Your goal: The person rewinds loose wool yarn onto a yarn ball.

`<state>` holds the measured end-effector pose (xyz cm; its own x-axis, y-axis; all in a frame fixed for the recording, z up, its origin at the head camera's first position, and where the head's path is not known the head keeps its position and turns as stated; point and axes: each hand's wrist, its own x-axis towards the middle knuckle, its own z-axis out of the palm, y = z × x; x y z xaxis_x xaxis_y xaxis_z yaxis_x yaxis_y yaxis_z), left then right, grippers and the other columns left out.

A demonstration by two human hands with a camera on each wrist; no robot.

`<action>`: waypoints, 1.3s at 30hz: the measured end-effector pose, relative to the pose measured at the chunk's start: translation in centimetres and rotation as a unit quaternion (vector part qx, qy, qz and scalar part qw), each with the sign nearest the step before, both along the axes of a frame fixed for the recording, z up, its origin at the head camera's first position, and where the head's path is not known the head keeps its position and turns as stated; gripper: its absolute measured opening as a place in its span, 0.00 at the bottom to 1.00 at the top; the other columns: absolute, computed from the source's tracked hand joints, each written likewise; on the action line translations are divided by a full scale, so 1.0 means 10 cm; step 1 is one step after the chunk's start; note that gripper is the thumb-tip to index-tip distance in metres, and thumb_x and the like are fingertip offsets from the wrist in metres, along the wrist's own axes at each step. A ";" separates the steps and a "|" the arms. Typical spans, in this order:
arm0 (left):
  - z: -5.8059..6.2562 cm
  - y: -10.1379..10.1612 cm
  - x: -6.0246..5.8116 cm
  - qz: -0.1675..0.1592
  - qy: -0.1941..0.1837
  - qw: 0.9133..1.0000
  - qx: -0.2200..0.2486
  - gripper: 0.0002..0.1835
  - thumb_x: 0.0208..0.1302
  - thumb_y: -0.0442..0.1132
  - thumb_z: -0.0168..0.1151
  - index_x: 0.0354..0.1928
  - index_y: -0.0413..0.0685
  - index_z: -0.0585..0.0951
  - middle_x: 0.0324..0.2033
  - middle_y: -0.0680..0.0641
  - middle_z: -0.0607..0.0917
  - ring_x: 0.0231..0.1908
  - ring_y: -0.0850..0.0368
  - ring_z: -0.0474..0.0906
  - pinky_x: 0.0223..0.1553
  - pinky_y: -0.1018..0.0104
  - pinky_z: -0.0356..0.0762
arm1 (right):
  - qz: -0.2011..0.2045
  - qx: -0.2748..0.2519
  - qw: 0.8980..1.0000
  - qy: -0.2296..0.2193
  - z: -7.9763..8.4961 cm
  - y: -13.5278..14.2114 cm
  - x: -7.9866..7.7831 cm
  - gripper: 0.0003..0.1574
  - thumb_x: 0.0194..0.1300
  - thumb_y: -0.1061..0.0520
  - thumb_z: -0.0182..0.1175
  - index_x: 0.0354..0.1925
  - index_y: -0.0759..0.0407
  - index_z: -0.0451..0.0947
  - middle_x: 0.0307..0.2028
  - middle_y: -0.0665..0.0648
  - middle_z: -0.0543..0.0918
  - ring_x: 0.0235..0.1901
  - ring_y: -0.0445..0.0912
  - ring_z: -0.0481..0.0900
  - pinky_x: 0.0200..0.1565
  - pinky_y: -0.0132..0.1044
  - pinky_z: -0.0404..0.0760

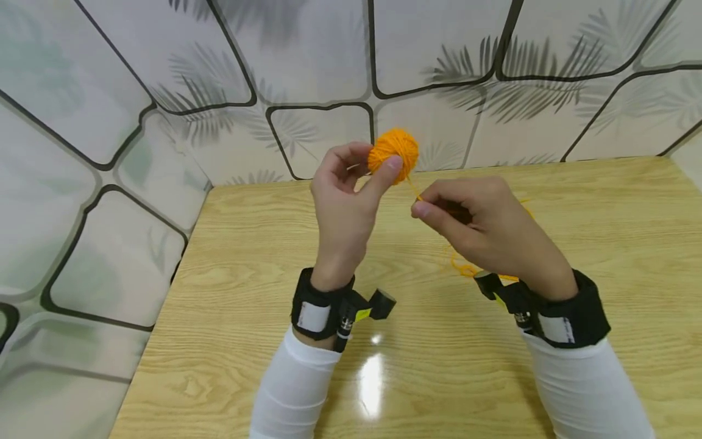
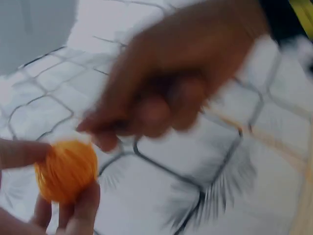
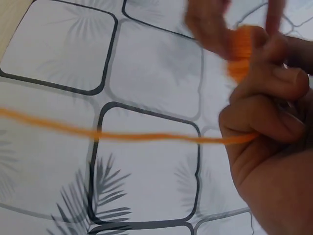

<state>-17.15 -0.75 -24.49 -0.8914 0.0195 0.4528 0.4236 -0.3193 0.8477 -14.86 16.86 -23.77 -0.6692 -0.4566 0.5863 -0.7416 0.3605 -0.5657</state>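
My left hand [image 1: 347,201] holds a small orange ball of yarn [image 1: 396,149] between thumb and fingers, raised over the far part of the table. To its right, my right hand [image 1: 482,219] pinches the yarn strand [image 1: 414,189] that runs from the ball's underside. In the left wrist view the yarn ball [image 2: 67,171] sits among the left fingertips, and the right hand [image 2: 161,83] is blurred just above it. The right wrist view shows the strand [image 3: 146,136] passing through the curled fingers of the right hand [image 3: 274,127] and trailing off to the left.
Loose orange yarn [image 1: 466,268] lies on the wooden table [image 1: 241,317] beneath the right hand. A patterned wall [image 1: 329,61] rises behind the table and along its left side. Both wrists wear black straps with small cameras.
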 end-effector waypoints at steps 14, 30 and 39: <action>0.02 -0.26 -0.02 -0.353 -0.078 0.926 0.109 0.21 0.54 0.37 0.65 0.49 0.40 0.71 0.45 0.41 0.73 0.42 0.50 0.72 0.46 0.63 0.74 | -0.054 -0.089 0.995 -0.003 -0.04 0.06 -0.09 0.07 0.62 0.66 0.55 0.30 0.58 0.78 0.18 0.48 0.69 0.15 0.37 0.60 0.17 0.32 0.60; 0.02 -0.17 0.06 -0.133 0.013 0.944 -0.303 0.15 0.55 0.40 0.65 0.43 0.44 0.76 0.40 0.48 0.76 0.39 0.56 0.75 0.38 0.65 0.77 | -0.098 -0.100 0.990 0.020 0.04 0.03 -0.02 0.03 0.60 0.65 0.58 0.32 0.61 0.78 0.21 0.50 0.71 0.16 0.37 0.60 0.18 0.31 0.59; 0.09 -0.30 0.01 -0.349 -0.115 0.930 0.024 0.17 0.58 0.36 0.60 0.48 0.36 0.72 0.43 0.40 0.74 0.40 0.51 0.74 0.43 0.61 0.76 | -0.047 -0.107 0.993 -0.019 -0.08 0.00 -0.11 0.05 0.64 0.64 0.53 0.33 0.60 0.76 0.21 0.50 0.71 0.16 0.39 0.63 0.18 0.32 0.62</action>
<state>-17.08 -3.72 -23.63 -0.7423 0.6149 0.2662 -0.0928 -0.4878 0.8680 -15.93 16.88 -24.53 -0.7261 -0.2586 0.6371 -0.6874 0.2961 -0.6632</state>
